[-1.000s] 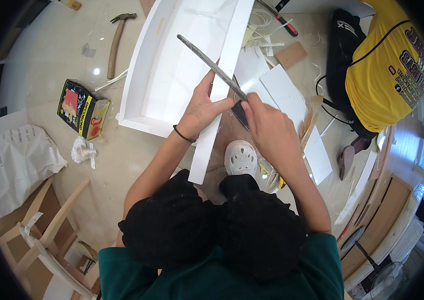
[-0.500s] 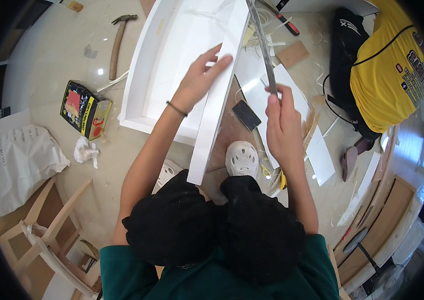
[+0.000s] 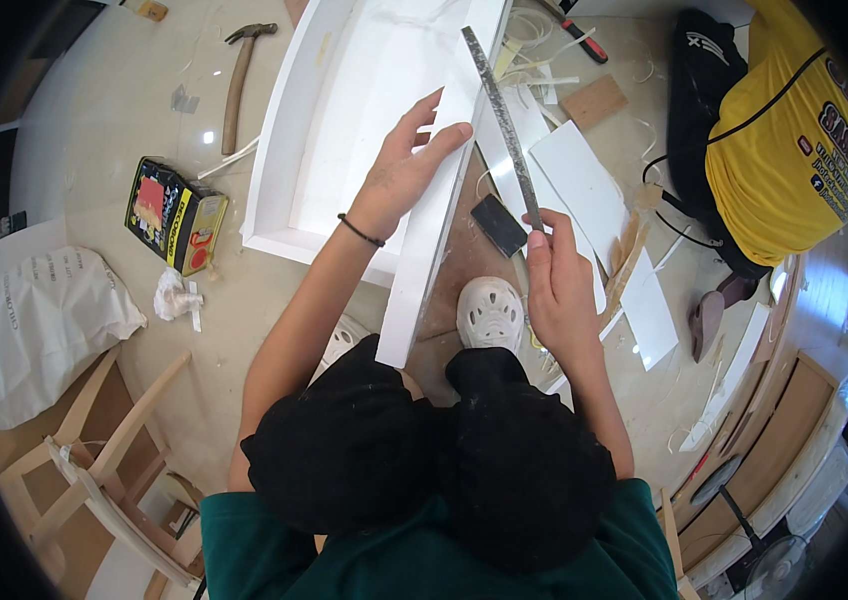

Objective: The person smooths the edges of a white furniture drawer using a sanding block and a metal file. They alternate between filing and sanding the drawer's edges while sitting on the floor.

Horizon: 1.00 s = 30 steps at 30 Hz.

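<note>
From the right hand (image 3: 562,290) juts a bar (image 3: 507,127)

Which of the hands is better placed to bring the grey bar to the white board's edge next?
The right hand, probably: it grips the grey bar near its lower end, to the right of the white board. The left hand lies across that board, perhaps steadying it.

Over the last second my right hand (image 3: 559,290) has drawn down and slightly right of the frame's centre, bringing the grey file (image 3: 502,120) to a steeper slant. My left hand (image 3: 399,175) now sits higher in the frame, and the dark block (image 3: 498,226) right of centre is more uncovered.
</note>
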Motion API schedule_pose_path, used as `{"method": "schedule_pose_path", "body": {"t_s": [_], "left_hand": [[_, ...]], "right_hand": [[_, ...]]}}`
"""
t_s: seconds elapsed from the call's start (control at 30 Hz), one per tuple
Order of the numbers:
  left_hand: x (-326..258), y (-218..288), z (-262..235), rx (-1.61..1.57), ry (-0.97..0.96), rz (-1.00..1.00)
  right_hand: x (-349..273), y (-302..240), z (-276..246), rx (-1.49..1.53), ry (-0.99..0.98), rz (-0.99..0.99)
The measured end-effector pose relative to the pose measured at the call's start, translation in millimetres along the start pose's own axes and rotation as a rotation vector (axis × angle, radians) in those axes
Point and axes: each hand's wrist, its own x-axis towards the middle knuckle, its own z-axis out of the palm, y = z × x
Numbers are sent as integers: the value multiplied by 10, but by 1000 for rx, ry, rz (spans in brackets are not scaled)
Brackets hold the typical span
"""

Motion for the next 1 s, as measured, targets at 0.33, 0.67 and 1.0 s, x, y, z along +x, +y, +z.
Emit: {"method": "schedule_pose_path", "body": {"t_s": [0.33, 0.67, 1.0], "left_hand": [[-490, -223, -1, 177, -133, 117], [-459, -273, -2, 151, -123, 144], [-100, -49, 3, 244, -40, 176]], "right_hand": [[-120, -2, 48, -336, -56, -209], [73, -189, 57, -513, -33, -206], [632, -275, -7, -381, 59, -178]]}}
